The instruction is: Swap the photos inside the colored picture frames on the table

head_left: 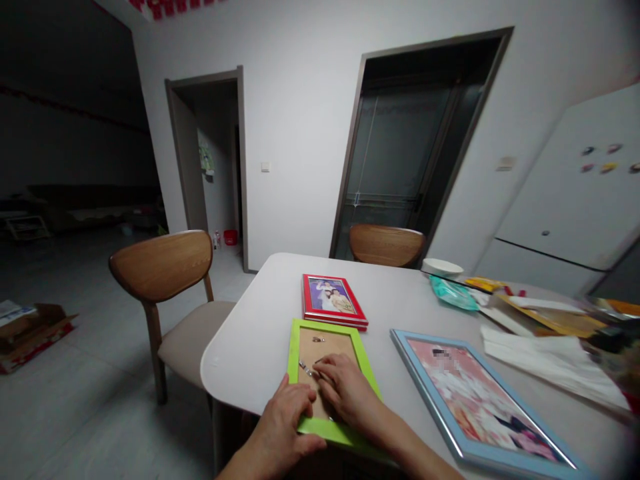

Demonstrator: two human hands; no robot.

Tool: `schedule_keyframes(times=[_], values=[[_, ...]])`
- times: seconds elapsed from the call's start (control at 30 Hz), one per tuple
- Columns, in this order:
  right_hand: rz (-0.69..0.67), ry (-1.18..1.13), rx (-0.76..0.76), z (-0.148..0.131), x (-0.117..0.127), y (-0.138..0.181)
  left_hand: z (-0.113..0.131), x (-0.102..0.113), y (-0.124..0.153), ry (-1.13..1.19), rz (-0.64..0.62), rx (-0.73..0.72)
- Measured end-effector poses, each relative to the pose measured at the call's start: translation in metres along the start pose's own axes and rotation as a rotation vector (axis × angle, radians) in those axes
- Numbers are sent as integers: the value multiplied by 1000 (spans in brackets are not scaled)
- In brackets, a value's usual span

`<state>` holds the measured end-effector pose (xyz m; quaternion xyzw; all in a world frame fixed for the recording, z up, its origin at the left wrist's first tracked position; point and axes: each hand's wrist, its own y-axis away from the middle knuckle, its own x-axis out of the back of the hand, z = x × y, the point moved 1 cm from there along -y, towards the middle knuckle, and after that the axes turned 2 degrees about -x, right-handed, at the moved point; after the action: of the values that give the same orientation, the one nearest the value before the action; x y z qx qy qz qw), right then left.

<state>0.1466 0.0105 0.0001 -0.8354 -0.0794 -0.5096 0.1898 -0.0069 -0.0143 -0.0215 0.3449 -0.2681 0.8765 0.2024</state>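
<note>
A lime-green picture frame (295, 350) lies face down near the table's front edge, its brown backing board (337, 345) showing. Small metal fittings sit on the board: a hanger (317, 340) near the far end and a clip (304, 367) toward the left side. My left hand (290, 420) grips the frame's near left corner, thumb along the near rim and fingers over the left rim. Above the middle of the board, my right hand (347, 390) has its fingers curled together beside the clip. Whatever its fingertips pinch is hidden.
Behind the green frame lie red picture frames (360, 309), stacked. A larger light-blue picture frame (425, 387) rests at right. Farther right are white paper (545, 357), a teal plastic bag (453, 293) and a white bowl (443, 268). Wooden chairs (167, 263) stand around the white table (250, 340).
</note>
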Motion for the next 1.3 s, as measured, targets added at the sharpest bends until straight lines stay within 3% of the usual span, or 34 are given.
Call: schedule_keyframes(times=[0.17, 0.47, 0.7, 1.13, 1.3], values=[[-27, 141, 1, -7, -9, -18, 3, 0, -1, 7, 7, -22], [-60, 130, 83, -2, -8, -16, -1, 0, 2, 4, -30, 4], [84, 22, -195, 31, -2, -44, -3, -4, 1, -8, -39, 10], [89, 41, -571, 69, -13, -87, 12, -7, 1, -24, -29, 58], [104, -36, -628, 75, -11, -90, 11, -8, 0, -64, -19, 40]])
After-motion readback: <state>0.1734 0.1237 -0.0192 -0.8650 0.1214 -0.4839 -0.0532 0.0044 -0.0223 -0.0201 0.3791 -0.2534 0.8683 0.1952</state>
